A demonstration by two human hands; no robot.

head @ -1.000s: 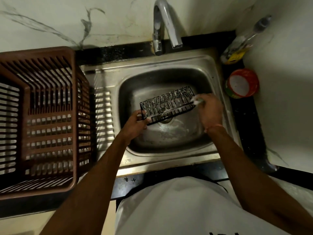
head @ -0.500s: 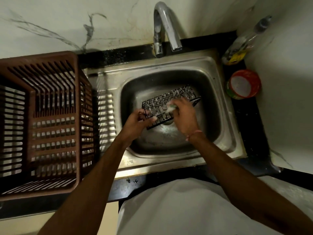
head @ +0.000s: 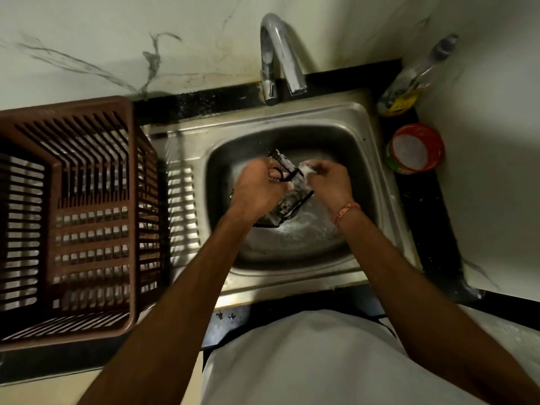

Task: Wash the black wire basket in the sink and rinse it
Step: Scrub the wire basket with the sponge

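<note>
The black wire basket (head: 287, 182) is held tilted on end over the steel sink (head: 359, 135), partly hidden behind both hands and blurred by motion. My left hand (head: 258, 187) grips its left side, fingers curled round the wires. My right hand (head: 328, 182) holds a small soapy white scrubber (head: 306, 170) against the basket's upper right edge. Foam lies on the sink floor around the drain.
The tap (head: 280, 57) stands behind the sink with no water running. A large brown plastic crate (head: 70, 217) fills the counter to the left. A clear bottle (head: 415, 80) and a red round tub (head: 415, 149) stand on the dark ledge at right.
The basket has turned from lying flat and sideways to standing on end. My left hand rose with it, and my right hand moved from its middle to its upper right edge.
</note>
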